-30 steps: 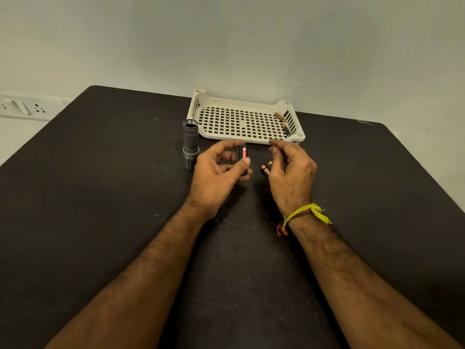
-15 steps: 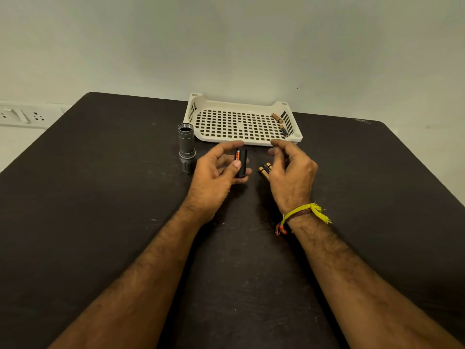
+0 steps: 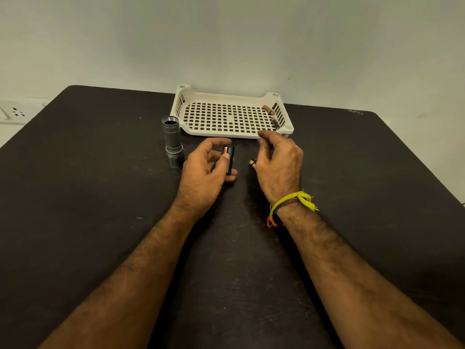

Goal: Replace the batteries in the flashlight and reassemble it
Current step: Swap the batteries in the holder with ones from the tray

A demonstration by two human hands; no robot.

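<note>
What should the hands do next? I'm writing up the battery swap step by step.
Probably bring the right hand, which holds loose batteries, to the black battery holder gripped by the left hand and slot one in. One battery already sits there, and the flashlight body stands open.

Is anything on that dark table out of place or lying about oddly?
Nothing looks damaged or spilled. The grey flashlight body stands open-topped, and loose batteries lie askew in the white perforated tray's right corner, as expected mid-swap.
</note>
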